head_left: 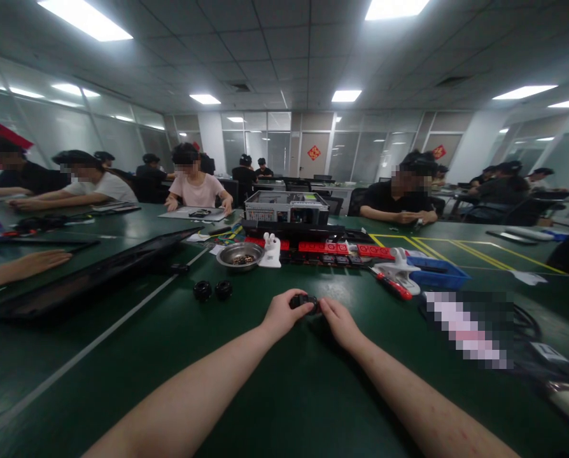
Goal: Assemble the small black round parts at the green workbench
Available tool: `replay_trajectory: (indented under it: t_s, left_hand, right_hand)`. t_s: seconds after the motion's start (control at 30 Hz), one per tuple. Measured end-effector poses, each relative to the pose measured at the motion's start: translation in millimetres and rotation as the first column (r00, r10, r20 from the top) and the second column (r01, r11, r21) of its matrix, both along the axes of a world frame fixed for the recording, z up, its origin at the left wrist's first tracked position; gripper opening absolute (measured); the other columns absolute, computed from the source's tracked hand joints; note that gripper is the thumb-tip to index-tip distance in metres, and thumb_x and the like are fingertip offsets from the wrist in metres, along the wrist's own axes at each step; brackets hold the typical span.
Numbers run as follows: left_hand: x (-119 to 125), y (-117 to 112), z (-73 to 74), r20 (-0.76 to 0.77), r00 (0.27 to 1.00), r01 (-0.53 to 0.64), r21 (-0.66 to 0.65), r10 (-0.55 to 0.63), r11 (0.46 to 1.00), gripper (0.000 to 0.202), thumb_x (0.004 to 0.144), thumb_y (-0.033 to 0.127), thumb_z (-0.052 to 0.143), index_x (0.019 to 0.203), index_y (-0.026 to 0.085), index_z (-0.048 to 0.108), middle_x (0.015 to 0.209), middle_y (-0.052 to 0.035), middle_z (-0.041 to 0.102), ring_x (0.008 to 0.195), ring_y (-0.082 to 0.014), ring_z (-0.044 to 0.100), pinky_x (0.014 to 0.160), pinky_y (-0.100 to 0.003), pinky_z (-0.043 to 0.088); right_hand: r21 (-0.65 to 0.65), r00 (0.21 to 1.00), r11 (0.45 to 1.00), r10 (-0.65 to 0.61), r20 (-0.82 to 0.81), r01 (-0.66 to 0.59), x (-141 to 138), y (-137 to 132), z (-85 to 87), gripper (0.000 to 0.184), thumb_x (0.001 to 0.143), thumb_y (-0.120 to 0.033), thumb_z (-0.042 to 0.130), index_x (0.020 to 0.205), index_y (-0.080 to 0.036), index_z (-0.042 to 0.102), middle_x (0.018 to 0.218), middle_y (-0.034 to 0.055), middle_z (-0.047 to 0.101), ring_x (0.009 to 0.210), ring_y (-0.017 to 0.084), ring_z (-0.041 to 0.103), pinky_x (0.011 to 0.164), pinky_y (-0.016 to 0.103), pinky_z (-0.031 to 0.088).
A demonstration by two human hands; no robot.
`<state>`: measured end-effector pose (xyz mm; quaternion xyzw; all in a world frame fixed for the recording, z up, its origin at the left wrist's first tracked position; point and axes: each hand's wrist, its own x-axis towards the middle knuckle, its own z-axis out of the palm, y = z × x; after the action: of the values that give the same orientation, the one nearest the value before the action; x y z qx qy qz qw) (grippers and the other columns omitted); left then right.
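Both hands meet over the green table in front of me. My left hand (285,312) grips a small black rounded part (305,302), thumb in front and fingers behind. At the part's right end, the fingertips of my right hand (336,318) are pinched together against it. Its exact kind cannot be made out, since fingers cover some of it. Left of my hands, two similar black round parts, one (202,291) beside the other (223,290), rest on the table. Behind them is a metal bowl (230,257) with small metal pieces inside.
Beyond my hands lie a row of red pieces (323,247), a white stand (272,251), a red screwdriver (393,285) and a blue tray (444,275). An open computer case (284,207) stands further back. A dark flat panel (88,273) and another person's hand (36,259) are leftward.
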<state>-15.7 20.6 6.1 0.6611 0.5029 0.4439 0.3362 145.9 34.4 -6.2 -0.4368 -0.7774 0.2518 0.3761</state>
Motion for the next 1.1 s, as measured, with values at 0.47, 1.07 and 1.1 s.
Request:
replay_trajectory:
  t_s: [0.47,1.07,1.1]
  left_hand:
    - [2.1,4.4,-7.7,0.232,0.972,0.074,-0.138,-0.040,0.988,0.042,0.066,0.045,0.052,0.093,0.013,0.052,0.081,-0.0062,0.058,0.052,-0.0116,0.055,0.050,-0.027,0.047]
    - [3.4,-4.6,-2.2,0.003,1.000,0.016,0.039,-0.016,0.999,0.038,0.065,0.044,0.054,0.094,0.019,0.056,0.091,-0.0052,0.058,0.077,-0.0167,0.056,0.064,-0.027,0.046]
    - [4.1,-3.7,-3.6,0.047,0.999,0.026,0.003,-0.026,1.000,0.040,0.066,0.044,0.053,0.095,0.017,0.055,0.090,-0.0058,0.058,0.071,-0.0156,0.056,0.059,-0.026,0.047]
  right_hand:
    - [0.123,0.996,0.992,-0.008,0.092,-0.004,-1.5,-7.3,2.7,0.031,0.072,-0.032,0.052,0.098,-0.015,0.052,0.085,0.0064,0.056,0.078,0.017,0.050,0.072,0.031,0.039]
    - [-0.024,0.997,0.999,-0.030,0.072,0.031,1.2,-3.9,5.0,0.033,0.079,-0.041,0.038,0.064,-0.016,0.053,0.063,0.0016,0.054,0.064,0.015,0.050,0.058,0.025,0.036]
    - [-0.010,0.998,1.000,-0.029,0.058,0.030,1.5,-4.7,5.7,0.029,0.077,-0.040,0.041,0.069,-0.016,0.055,0.067,0.0022,0.055,0.067,0.015,0.050,0.060,0.026,0.037]
